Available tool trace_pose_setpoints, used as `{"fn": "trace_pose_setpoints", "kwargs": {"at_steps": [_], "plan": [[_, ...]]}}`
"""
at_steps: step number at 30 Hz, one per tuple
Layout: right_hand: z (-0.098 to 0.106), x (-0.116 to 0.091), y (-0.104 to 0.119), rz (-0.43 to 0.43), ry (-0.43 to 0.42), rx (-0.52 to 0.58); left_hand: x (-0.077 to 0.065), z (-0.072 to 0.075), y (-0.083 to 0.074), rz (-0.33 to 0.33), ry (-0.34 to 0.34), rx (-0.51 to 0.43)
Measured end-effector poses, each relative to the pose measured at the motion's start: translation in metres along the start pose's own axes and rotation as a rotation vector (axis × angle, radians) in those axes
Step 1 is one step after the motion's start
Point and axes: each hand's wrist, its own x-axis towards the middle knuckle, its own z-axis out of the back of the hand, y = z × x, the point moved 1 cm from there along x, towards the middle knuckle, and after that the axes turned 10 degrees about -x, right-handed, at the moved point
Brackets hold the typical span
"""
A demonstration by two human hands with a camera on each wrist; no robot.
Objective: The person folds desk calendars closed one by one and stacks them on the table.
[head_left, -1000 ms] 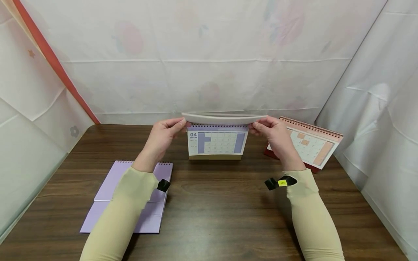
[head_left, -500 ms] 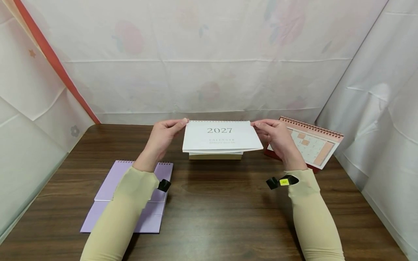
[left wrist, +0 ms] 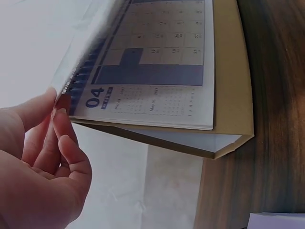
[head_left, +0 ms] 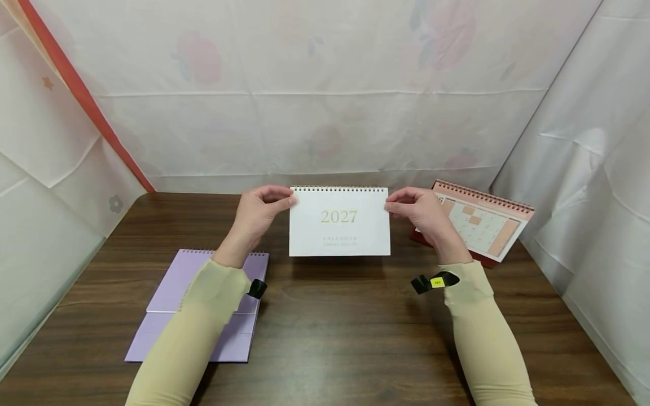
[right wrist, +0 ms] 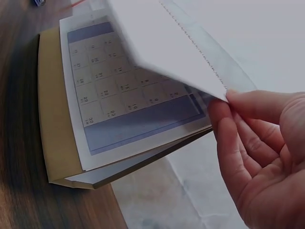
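Observation:
A desk calendar (head_left: 339,223) stands upright at the far middle of the table, its white 2027 cover facing me. My left hand (head_left: 261,214) holds its upper left corner between thumb and fingers, and my right hand (head_left: 418,211) pinches the upper right corner. In the left wrist view, a blue-and-white April page (left wrist: 157,71) shows under the lifted white sheets, above the tan stand (left wrist: 233,71). From the right wrist, the white cover sheet (right wrist: 162,45) slants over that same page. In the head view the cover hides page and stand.
A purple spiral-bound calendar (head_left: 198,338) lies flat at the left, partly under my left forearm. At the right, a pink desk calendar (head_left: 487,225) stands angled behind my right hand. White curtains (head_left: 325,113) enclose the brown table (head_left: 335,338).
The white sheets have swung over the top binding and down the front, covering the April page with the 2027 cover. Both hands have stayed at the top corners.

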Motion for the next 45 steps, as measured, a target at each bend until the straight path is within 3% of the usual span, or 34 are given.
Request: {"fn": "trace_pose_setpoints", "kwargs": {"at_steps": [10, 24, 32, 39, 45], "plan": [[-0.007, 0.004, -0.005, -0.028, -0.017, -0.013, 0.002, -0.001, 0.007, -0.027, -0.025, 0.024], [-0.010, 0.006, -0.007, -0.083, -0.053, -0.223, 0.004, -0.002, 0.012, -0.029, -0.009, 0.122], [-0.016, 0.008, -0.010, -0.063, -0.079, -0.263, 0.005, 0.001, 0.017, -0.049, -0.012, 0.271], [-0.016, 0.010, -0.018, 0.002, -0.126, -0.306, 0.010, 0.006, 0.020, -0.154, 0.025, 0.441], [-0.019, 0.013, -0.027, 0.067, -0.076, -0.345, 0.014, 0.007, 0.021, -0.185, 0.079, 0.534]]}}
